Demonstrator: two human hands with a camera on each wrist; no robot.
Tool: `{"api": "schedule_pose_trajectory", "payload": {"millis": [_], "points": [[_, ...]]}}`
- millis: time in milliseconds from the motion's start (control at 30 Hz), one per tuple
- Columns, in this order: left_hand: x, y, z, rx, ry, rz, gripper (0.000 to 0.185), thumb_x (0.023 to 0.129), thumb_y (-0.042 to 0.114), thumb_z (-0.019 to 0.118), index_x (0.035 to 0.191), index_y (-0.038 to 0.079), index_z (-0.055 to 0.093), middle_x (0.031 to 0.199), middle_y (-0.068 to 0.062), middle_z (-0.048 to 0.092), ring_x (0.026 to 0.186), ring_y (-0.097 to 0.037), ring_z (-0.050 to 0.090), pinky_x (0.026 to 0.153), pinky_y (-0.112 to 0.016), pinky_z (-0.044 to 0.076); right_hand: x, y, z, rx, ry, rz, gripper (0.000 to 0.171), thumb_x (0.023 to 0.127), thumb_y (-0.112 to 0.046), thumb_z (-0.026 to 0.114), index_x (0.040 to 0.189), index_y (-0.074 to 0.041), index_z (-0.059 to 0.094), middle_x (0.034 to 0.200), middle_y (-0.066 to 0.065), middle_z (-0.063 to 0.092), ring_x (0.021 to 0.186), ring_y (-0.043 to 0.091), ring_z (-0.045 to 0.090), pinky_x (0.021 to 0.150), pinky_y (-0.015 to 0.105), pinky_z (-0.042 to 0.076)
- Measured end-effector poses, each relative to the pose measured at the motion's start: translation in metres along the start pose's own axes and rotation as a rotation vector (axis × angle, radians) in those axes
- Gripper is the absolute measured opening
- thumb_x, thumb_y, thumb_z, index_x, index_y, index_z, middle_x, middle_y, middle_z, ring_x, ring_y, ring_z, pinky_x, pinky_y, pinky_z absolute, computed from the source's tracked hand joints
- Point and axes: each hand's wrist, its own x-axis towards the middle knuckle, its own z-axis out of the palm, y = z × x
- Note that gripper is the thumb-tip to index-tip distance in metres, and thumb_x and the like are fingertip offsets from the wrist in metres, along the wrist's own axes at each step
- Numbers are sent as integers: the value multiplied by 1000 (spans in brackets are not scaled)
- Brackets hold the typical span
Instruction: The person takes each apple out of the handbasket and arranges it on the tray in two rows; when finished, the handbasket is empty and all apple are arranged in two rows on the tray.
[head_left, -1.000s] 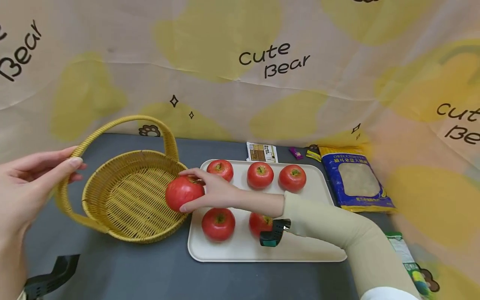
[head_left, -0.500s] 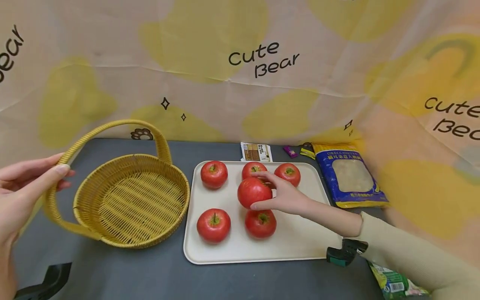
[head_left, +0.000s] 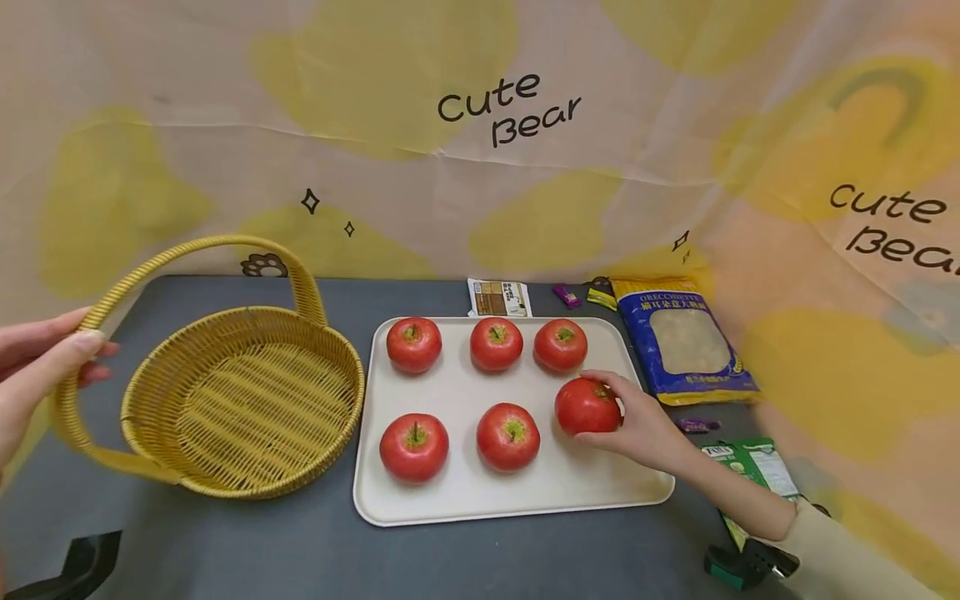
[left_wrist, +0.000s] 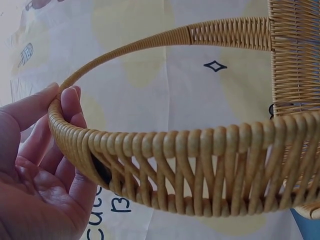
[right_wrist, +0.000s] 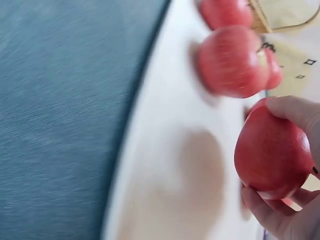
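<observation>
Held apple: the right hand curls fingers and thumb round a red apple at the near right corner of the tray; the right wrist view shows fingers under it and the thumb on top, and whether it rests on the tray or hangs just above cannot be told.
Apple's handling: it looks firm, round and smooth-skinned, probably of moderate weight; a wrap round its widest part, as here, seems the surest hold, since the glossy skin could slip from a fingertip pinch and a drop would likely bruise it.
Near row: two more apples, the near left apple and the near middle apple, sit stem-up on the tray, apart from one another.
Left hand: the left hand pinches the basket handle between thumb and fingers; the left wrist view shows the fingers laid along the woven hoop.
Basket: the wicker basket stands just left of the tray with nothing in it; it looks light and stiff, and the handle is the natural place to steady it.
Far row: three apples line the far edge of the tray.
Beyond the tray: a blue pasta bag, a small card and little wrappers lie against the printed cloth backdrop.
</observation>
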Motion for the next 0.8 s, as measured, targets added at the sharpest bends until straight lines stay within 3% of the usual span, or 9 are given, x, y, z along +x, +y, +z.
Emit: {"api": "schedule_pose_trajectory", "payload": {"millis": [300,633,700,800], "points": [[0,5,5,1,0,-23,34,91,-12,58,104,13,76,81,4,74,61,-4,69,56,-11,51,-14,16,19,-275,75,-170,86,62,-31,94,136,-19,50,132,6,52,117,28,51,86,51,54],[3,-3,-2,101,20,-30,34,91,-10,59,107,16,75,82,7,74,61,-3,69,56,-12,52,-23,17,27,-334,73,-178,93,62,-30,94,140,-15,47,136,8,44,121,29,46,88,50,54],[2,-1,1,195,49,-26,34,92,-8,60,107,19,74,83,11,73,64,1,68,58,-9,51,-23,17,26,-335,64,-173,94,62,-33,94,141,-15,45,136,9,44,122,29,46,89,50,53],[-5,7,16,413,183,-15,30,91,-1,65,113,17,73,94,19,70,81,7,65,69,-5,48,-19,13,24,-340,62,-167,92,66,-45,89,141,-16,45,138,9,44,124,28,45,87,50,54]]}}
